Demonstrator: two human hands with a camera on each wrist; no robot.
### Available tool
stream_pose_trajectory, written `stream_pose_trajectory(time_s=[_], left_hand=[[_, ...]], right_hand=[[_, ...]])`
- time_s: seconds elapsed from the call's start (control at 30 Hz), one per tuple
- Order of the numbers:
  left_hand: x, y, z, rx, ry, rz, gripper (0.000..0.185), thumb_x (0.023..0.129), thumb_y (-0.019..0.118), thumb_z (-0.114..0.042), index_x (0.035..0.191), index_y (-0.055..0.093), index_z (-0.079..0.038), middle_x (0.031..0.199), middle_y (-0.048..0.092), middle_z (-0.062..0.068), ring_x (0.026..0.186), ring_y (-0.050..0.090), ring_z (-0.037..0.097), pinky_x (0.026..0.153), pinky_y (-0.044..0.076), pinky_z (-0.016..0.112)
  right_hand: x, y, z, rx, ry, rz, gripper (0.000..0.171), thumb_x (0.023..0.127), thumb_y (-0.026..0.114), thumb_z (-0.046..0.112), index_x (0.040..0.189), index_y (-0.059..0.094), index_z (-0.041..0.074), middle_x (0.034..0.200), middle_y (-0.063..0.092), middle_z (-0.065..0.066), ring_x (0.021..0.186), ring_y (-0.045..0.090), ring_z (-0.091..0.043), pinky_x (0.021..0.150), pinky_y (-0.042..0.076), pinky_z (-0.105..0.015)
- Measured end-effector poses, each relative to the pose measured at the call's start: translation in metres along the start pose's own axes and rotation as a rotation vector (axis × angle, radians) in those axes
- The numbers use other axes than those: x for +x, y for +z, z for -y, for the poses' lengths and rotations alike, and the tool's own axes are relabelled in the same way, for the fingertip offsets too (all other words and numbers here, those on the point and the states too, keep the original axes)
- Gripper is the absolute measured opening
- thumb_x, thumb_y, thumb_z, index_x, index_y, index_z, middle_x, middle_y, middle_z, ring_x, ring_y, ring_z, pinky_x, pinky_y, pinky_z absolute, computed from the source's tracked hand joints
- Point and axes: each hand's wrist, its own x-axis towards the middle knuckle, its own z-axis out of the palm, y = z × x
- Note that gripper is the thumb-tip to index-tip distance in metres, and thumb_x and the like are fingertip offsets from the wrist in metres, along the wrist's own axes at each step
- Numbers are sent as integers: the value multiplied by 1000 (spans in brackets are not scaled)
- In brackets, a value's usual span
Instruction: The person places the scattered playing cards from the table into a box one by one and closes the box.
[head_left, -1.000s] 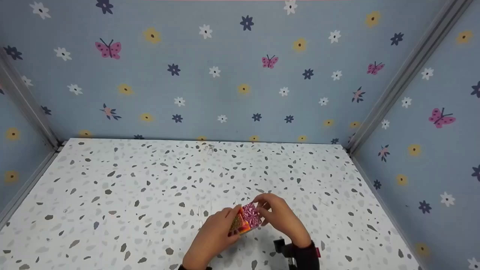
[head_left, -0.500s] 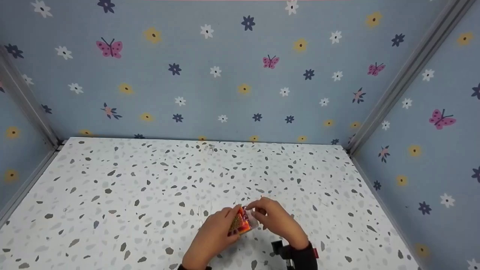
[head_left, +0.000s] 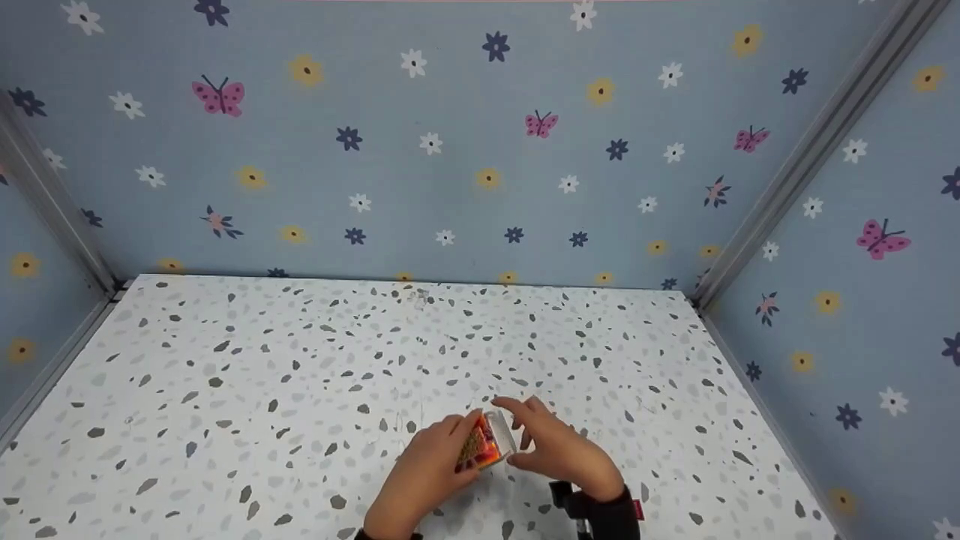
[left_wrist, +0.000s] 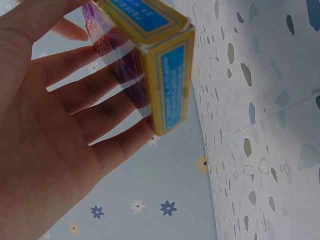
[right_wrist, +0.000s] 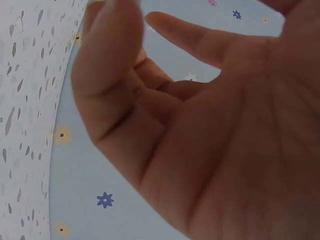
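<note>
- My left hand [head_left: 427, 469] reaches in from the near edge and holds the small rectangular cardboard box with orange, yellow and blue printed faces [head_left: 486, 441]; in the left wrist view my left hand [left_wrist: 47, 145] has its fingers [left_wrist: 95, 100] fairly straight and fanned along one broad side of the box [left_wrist: 162, 65], with the thumb mostly hidden behind the box.
- My right hand [head_left: 559, 450] sits just beside the box on its right, fingers loosely extended and spread, the fingertips close to the box's pale end; I cannot tell whether they touch it.
- In the right wrist view my right hand [right_wrist: 210, 130] shows a relaxed palm with the fingers gently curved and holding nothing.
- The box is lifted just above the white speckled terrazzo-look tabletop [head_left: 262, 375], near its front edge and a little right of centre, tilted on its edge.
- It has yellow borders around blue printed panels, sharp folded corners and a glossy clear film [left_wrist: 112, 42] over one side that catches purple light.
- A black wrist strap with a red tag [head_left: 611, 514] wraps my right wrist.
- Blue wallpaper with flowers and pink butterflies [head_left: 450, 150] covers the walls behind the tabletop.
</note>
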Motion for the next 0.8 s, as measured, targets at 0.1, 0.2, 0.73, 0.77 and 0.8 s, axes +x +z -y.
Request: stream_pose_trajectory(time_s=[0.1, 0.2, 0.73, 0.77, 0.8], left_hand=[[0, 0, 0, -5, 4, -7, 69, 77, 74, -29, 135, 47, -5, 116, 60, 9, 99, 60, 24, 84, 50, 38], [-1, 0, 0, -18, -3, 0, 69, 76, 74, -28, 135, 47, -5, 117, 60, 9, 100, 60, 25, 85, 50, 39], [1, -2, 0, -21, -6, 18, 67, 78, 73, -26, 136, 46, -4, 117, 59, 11, 98, 59, 24, 84, 50, 40], [1, -2, 0, -23, -4, 16, 67, 78, 73, -25, 135, 46, -4, 116, 59, 11, 98, 59, 24, 84, 50, 40], [1, -2, 0, -25, -4, 14, 67, 78, 73, -25, 135, 46, -3, 116, 59, 10, 97, 59, 24, 83, 50, 40]], right_hand=[[2, 1, 1, -17, 11, 14, 59, 82, 64, 1, 136, 43, 11, 100, 50, -11, 83, 52, -19, 64, 42, -21], [5, 3, 1, -27, 22, 1, 48, 84, 61, 2, 130, 49, 10, 99, 54, -7, 86, 52, -18, 66, 42, -22], [18, 13, 4, 50, 7, -112, 22, 89, 58, 6, 111, 54, 8, 96, 49, -7, 81, 52, -13, 62, 48, -21], [18, 13, 5, 53, 8, -117, 24, 89, 58, 7, 113, 52, 8, 97, 49, -8, 82, 53, -14, 62, 48, -21], [18, 13, 5, 59, 10, -120, 26, 90, 58, 7, 114, 51, 7, 97, 49, -8, 82, 53, -14, 61, 48, -21]])
